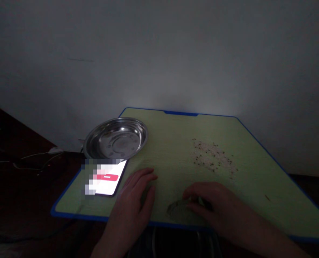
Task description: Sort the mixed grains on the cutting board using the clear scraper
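Note:
My left hand (138, 197) is over the front of the light green table, just right of a lit phone or tablet (108, 182). Its fingers are stretched out, thumb apart, with nothing in them. Close to the table's front edge, my right hand (210, 200) is curled, its thumb and fingertips brought nearly together. Whatever may lie between those tips is too small and dark to make out. Just left of them is a faint dark curved mark or print (175, 208). Beyond my right hand lies a loose spread of pale grains with small dark bits (213, 156).
A shiny metal basin (122, 141) stands at the table's left edge, partly behind the lit screen. The table (170, 143) has a blue rim and meets a grey wall. A small brown sliver (267, 197) lies at right. White cables (38, 157) trail at far left.

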Demonstrator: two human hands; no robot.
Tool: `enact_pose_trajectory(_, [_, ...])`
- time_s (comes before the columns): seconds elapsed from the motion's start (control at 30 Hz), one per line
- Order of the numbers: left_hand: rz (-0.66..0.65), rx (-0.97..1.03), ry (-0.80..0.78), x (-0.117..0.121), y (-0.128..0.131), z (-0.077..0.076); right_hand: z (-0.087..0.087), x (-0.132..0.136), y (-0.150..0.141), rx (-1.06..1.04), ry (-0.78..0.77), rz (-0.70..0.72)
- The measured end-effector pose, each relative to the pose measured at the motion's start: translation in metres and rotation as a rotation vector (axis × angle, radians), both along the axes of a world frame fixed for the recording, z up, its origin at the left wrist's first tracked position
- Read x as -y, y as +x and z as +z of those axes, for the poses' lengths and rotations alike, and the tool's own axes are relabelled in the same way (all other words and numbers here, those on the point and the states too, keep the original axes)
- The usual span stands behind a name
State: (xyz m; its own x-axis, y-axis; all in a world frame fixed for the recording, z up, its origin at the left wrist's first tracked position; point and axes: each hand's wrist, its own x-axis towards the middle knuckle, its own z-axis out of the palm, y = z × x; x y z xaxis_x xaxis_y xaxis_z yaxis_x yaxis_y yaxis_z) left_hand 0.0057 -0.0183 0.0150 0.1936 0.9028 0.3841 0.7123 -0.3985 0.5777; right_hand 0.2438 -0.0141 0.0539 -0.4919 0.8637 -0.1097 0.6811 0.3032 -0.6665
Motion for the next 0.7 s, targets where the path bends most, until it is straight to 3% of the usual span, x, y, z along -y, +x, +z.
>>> enact_pose_trajectory(0.17, [0.005,0.001,0.019,-0.001,0.000,-0.001,-0.007,-0.005,0.024,0.028,0.032,-0.100])
enact_pose_trajectory(0.33, [0.004,-0.002,0.035,-0.001,0.000,-0.002,-0.003,-0.015,0.043,0.084,0.111,-0.180])
enact_pose_trajectory(0.7, [0.017,0.004,0.050,-0.002,-0.001,-0.005,0.000,-0.036,0.046,0.161,0.148,-0.203])
